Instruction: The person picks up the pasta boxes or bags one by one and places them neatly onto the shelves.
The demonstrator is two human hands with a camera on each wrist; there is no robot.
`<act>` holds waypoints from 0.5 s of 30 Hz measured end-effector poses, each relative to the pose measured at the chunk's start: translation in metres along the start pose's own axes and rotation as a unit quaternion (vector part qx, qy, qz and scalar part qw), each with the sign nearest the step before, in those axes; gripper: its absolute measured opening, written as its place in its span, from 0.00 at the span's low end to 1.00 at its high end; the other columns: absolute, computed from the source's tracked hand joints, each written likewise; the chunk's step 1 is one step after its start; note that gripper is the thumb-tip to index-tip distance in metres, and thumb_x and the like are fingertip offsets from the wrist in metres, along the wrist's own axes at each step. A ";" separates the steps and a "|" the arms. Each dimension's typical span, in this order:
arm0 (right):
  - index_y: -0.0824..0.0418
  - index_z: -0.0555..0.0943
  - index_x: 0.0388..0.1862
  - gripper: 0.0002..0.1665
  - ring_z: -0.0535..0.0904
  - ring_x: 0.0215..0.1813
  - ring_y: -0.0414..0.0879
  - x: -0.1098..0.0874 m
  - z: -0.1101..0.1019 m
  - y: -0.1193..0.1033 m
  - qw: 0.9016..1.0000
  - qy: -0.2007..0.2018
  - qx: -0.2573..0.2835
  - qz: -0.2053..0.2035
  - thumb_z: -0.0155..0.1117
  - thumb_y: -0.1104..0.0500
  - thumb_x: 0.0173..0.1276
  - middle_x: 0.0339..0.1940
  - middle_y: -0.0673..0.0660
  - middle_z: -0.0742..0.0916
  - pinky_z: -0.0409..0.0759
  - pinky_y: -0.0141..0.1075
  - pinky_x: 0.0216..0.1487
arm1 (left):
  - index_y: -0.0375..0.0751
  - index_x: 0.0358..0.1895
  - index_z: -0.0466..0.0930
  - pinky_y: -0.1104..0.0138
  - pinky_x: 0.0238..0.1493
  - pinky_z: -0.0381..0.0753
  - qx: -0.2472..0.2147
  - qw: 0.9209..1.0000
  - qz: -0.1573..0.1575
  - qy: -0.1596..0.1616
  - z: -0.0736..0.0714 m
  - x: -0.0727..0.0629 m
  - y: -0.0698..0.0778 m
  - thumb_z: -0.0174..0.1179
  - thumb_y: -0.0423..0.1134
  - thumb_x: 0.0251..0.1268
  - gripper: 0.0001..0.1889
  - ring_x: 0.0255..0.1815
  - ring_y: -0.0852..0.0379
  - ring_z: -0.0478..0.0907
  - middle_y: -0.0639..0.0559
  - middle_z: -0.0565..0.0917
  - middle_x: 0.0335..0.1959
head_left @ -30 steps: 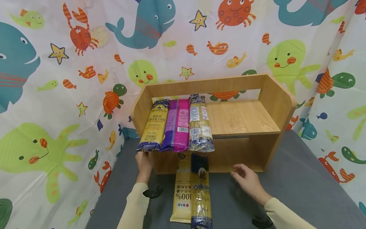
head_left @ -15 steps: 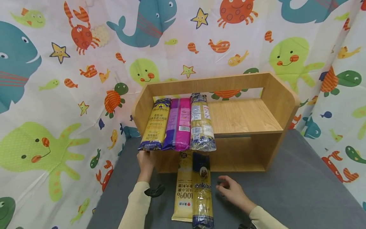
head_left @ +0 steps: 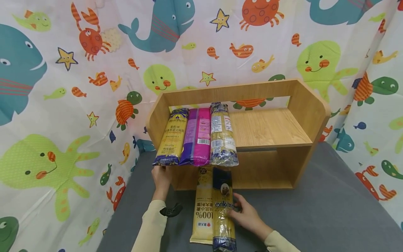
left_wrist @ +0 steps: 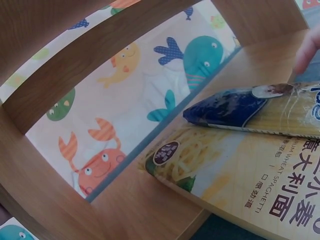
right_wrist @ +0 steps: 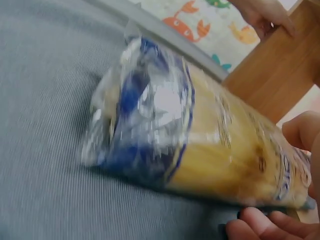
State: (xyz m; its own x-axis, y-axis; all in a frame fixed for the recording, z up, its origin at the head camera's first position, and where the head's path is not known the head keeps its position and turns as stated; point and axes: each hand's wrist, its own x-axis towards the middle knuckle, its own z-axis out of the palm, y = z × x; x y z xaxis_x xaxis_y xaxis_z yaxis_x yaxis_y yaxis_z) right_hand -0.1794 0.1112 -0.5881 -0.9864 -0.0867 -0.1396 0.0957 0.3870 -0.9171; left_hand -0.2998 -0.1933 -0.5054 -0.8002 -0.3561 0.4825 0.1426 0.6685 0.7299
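My left hand (head_left: 162,177) grips the front edge of the wooden shelf's (head_left: 267,144) left side panel, below the top board; the right wrist view also shows this hand (right_wrist: 267,17) on the panel. My right hand (head_left: 247,214) is at the right side of a blue-and-gold spaghetti packet (head_left: 223,206), its thumb overlapping the packet and its fingers spread along the edge. In the right wrist view, thumb and fingertips (right_wrist: 255,225) stand apart around the packet (right_wrist: 220,135). Beside it lies a pale yellow spaghetti packet (head_left: 202,213). The far ends of both reach into the lower compartment.
On the shelf's top board lie three packets side by side: a yellow one (head_left: 171,140), a pink-and-purple one (head_left: 196,138) and a clear gold one (head_left: 223,136). The shelf stands on a grey table (head_left: 315,210), before a printed curtain (head_left: 104,87).
My right hand has moved left across the table to the blue-and-gold spaghetti packet. The left hand keeps its hold on the shelf. The packets lie as before.
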 end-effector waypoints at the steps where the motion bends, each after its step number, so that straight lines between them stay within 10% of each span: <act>1: 0.62 0.66 0.76 0.48 0.80 0.31 0.44 0.000 0.002 -0.002 1.000 0.002 -0.010 -0.006 0.73 0.53 0.59 0.57 0.70 0.83 0.80 0.39 0.28 | 0.35 0.51 0.82 0.57 0.31 0.71 -0.001 1.000 -0.002 0.000 0.000 0.000 0.000 0.56 0.35 0.75 0.10 0.28 0.45 0.76 0.35 0.88 0.37; 9: 0.64 0.68 0.75 0.55 0.81 0.56 0.60 -0.002 0.009 -0.007 0.994 0.021 -0.100 -0.041 0.80 0.49 0.50 0.59 0.70 0.82 0.80 0.56 0.56 | 0.35 0.53 0.82 0.59 0.30 0.69 -0.001 1.000 -0.006 -0.002 0.002 0.000 0.000 0.56 0.36 0.76 0.11 0.27 0.47 0.75 0.36 0.88 0.37; 15: 0.61 0.67 0.76 0.54 0.81 0.56 0.64 -0.002 0.013 -0.012 0.992 0.005 -0.123 -0.039 0.79 0.47 0.53 0.58 0.71 0.81 0.78 0.61 0.55 | 0.36 0.56 0.81 0.59 0.30 0.69 -0.003 1.000 -0.008 0.000 0.001 0.000 -0.001 0.56 0.35 0.76 0.12 0.27 0.48 0.75 0.35 0.88 0.39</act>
State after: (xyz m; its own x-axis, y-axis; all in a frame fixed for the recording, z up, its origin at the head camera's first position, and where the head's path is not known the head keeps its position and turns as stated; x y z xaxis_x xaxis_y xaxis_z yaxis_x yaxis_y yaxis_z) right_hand -0.1767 0.0945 -0.5820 -0.9909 -0.1165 -0.0675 -0.0147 0.5921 -0.8057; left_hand -0.3009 -0.1929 -0.5065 -0.8026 -0.3673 0.4700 0.1321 0.6589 0.7405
